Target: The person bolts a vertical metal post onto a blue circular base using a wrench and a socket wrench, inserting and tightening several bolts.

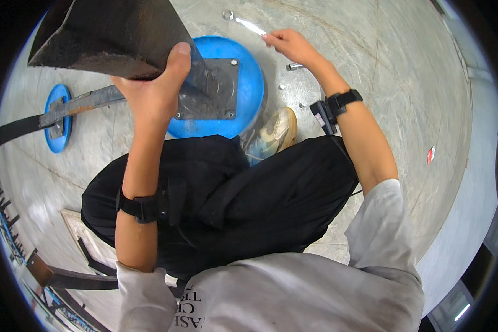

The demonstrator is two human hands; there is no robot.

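Left hand point(156, 93) clasps a dark metal post point(130, 36) while right hand point(294, 47) pinches a silver wrench point(251, 26), apparently a tool pickup calling for steady lifting.

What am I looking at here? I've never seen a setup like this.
There's no machine: these are a person's bare hands, with black straps on the forearms. The single picture comes from a wide fisheye camera on their head, looking down, so edges bend. The left hand grips a dark metal post; the right hand holds a shiny wrench. On the grey floor are a large blue disc carrying a dark plate, and a small metal cylinder.
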